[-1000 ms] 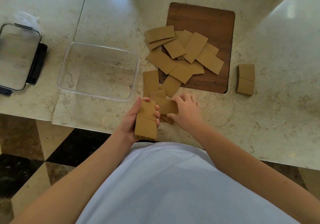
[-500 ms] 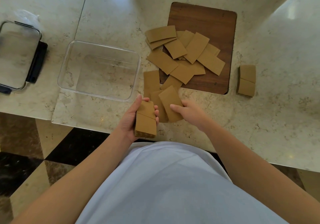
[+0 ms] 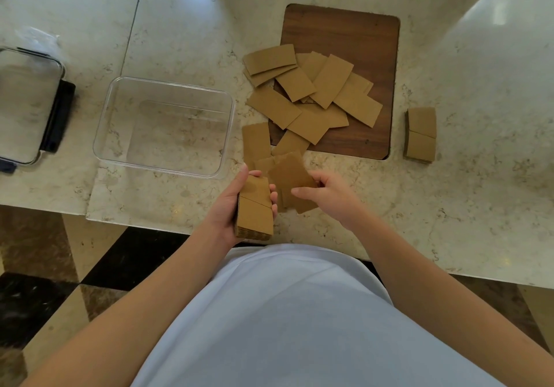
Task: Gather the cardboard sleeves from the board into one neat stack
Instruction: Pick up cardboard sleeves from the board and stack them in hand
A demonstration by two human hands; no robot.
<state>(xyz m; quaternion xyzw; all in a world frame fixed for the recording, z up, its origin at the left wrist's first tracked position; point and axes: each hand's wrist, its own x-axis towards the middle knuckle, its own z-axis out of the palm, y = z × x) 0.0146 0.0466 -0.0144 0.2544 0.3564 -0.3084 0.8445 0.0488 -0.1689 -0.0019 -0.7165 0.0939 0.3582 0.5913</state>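
One loose sleeve [image 3: 289, 177] has come up off the bench [image 3: 449, 207] in the last half second: it lay flat under the right hand [image 3: 326, 195] a moment ago, and now that hand pinches it at its right edge and tilts it toward the left. The grip looks like thumb against fingers on the edge, though the sleeve hides part of the fingers, so the exact hold is hard to read. Another sleeve or two seem to lie beneath it on the bench.

The left hand [image 3: 227, 204] has stayed where it was, near the bench's front edge, wrapped round the stack [image 3: 254, 207], thumb on the far end and fingers along the right side. The lifted sleeve now sits just beside that stack, almost touching its upper right corner, so the next join is probably close.

Most of the work remains. A scattered pile of sleeves [image 3: 311, 93] overlaps on the wooden board [image 3: 359, 36] and spills off its left and front edges. A second small stack [image 3: 420, 135] rests on the bench to the right of the board, well apart from the hands, and would need merging too. The clear tub [image 3: 120, 96] to the left holds nothing.
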